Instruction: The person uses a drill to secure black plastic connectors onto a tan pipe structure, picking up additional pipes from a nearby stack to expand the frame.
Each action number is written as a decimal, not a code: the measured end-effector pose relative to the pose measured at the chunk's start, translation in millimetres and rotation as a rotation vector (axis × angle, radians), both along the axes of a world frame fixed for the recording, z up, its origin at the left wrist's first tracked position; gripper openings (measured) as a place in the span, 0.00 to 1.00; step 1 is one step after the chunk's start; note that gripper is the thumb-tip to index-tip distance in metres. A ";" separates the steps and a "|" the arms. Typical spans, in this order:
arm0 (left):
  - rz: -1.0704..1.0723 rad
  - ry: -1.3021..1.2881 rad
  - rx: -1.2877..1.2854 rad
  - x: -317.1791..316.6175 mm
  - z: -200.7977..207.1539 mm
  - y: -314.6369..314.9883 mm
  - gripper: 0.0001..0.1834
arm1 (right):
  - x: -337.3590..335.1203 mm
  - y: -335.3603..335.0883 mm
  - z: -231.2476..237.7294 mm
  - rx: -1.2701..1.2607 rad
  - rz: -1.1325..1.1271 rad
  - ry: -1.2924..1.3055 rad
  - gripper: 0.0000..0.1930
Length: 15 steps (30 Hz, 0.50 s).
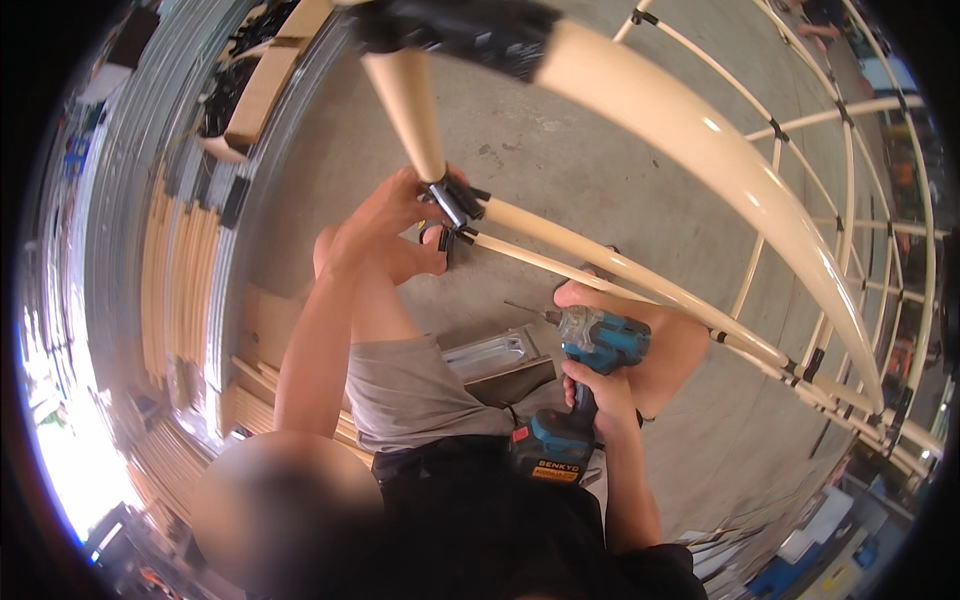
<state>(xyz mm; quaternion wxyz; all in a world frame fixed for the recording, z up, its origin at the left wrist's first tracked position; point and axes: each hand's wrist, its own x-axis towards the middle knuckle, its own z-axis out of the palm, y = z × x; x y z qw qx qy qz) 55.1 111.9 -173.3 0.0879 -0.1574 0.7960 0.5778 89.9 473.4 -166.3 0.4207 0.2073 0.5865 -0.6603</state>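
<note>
With my right hand (608, 398) I hold a blue and black cordless drill (606, 338) by its grip, its thin bit pointing left toward the pipe frame. The battery end hangs over my lap. My left hand (395, 205) is closed around a black metal pipe joint (447, 203) at the frame's corner; some of its fingers are hidden behind the joint. From that joint an upright beige pipe (408, 115) rises, and a beige rail (590, 258) runs off to the right. The bit is apart from the joint.
Beige pipe framework with black joints (779, 130) spreads to the right, and a thick curved pipe (700, 130) crosses close overhead. Bundled beige pipes (185, 280), long grey metal profiles (120, 200) and a cardboard box (268, 95) lie left. A shallow metal tray (505, 352) sits between my legs.
</note>
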 end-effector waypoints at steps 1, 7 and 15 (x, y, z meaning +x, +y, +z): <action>-0.032 0.007 0.051 -4.4 -6.7 -10.1 0.26 | -3.9 -1.1 -4.9 -0.025 0.030 -0.003 0.12; -0.042 0.061 -0.029 -2.3 -35.8 -14.5 0.21 | -34.2 -1.7 -39.8 -0.038 0.179 -0.266 0.12; -0.201 -0.103 -0.208 -12.1 -27.2 -26.0 0.23 | -85.0 -39.1 -78.9 0.060 0.544 -0.075 0.12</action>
